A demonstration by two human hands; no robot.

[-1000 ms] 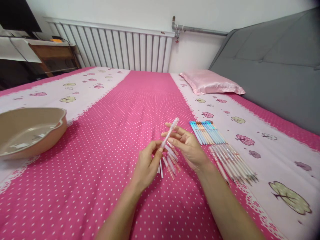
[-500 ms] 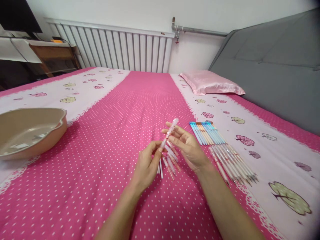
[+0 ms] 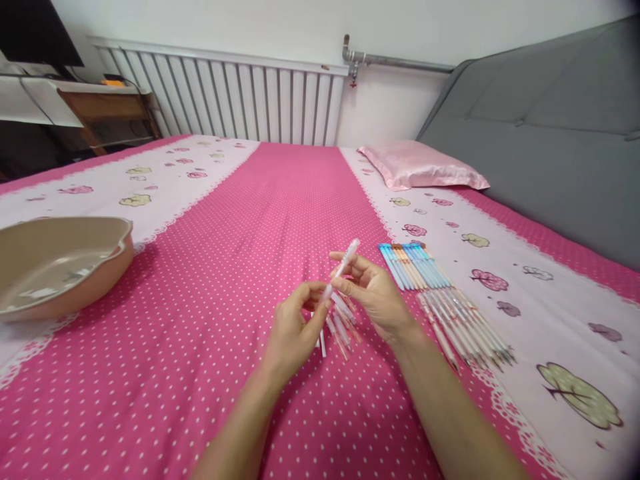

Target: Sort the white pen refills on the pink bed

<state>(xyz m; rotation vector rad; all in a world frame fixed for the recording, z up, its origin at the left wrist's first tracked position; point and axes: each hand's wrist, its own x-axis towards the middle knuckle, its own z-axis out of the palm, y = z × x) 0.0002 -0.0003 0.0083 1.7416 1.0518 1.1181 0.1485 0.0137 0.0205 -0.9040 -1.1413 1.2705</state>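
A translucent pale pink pen (image 3: 347, 259) slants up and away between my two hands. My left hand (image 3: 296, 327) pinches its lower end between thumb and fingers. My right hand (image 3: 377, 293) holds the pen's middle, the thumb in front and the fingers behind. Beneath them, partly covered by the hands, lies a loose pile of slim pink and clear pen pieces (image 3: 343, 332). A white stick (image 3: 323, 343) rests at the pile's left side.
Right of my hands, blue and orange pens (image 3: 415, 267) lie in a row, with pale pens (image 3: 467, 327) lined up nearer. A beige basin (image 3: 107, 267) with small white pieces inside stands at left. A pink pillow (image 3: 425, 165) lies by the grey headboard (image 3: 540, 120).
My right thumb and fingers have closed on the pen's middle. The pen's upper end has shifted slightly right; my left hand keeps its grip.
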